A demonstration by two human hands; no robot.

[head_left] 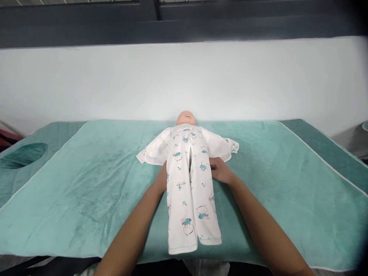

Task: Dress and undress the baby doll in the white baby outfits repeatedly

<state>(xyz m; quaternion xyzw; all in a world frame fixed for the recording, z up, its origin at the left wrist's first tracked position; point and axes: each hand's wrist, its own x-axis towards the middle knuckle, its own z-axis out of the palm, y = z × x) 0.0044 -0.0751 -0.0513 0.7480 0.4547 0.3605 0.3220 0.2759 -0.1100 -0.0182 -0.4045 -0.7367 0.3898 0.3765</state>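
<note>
A baby doll (186,117) lies on its back at the far middle of the cover, its bald head away from me. White baby trousers (181,203) with cat prints lie over its front, their two legs pointing toward me. Beneath their upper part spreads a white top (216,142), its sleeves stretched out to both sides. My left hand (162,177) reaches to the left edge of the trousers; the cloth hides its fingers. At the opposite edge, my right hand (222,170) has its fingers bent against the cloth, the tips hidden.
A teal plush cover (94,184) lies under everything, with darker side panels. An oval hollow (24,155) shows in the left panel. Behind the far edge rises a white wall (184,76) with a dark ledge (86,30) above. Something red (7,140) stands at far left.
</note>
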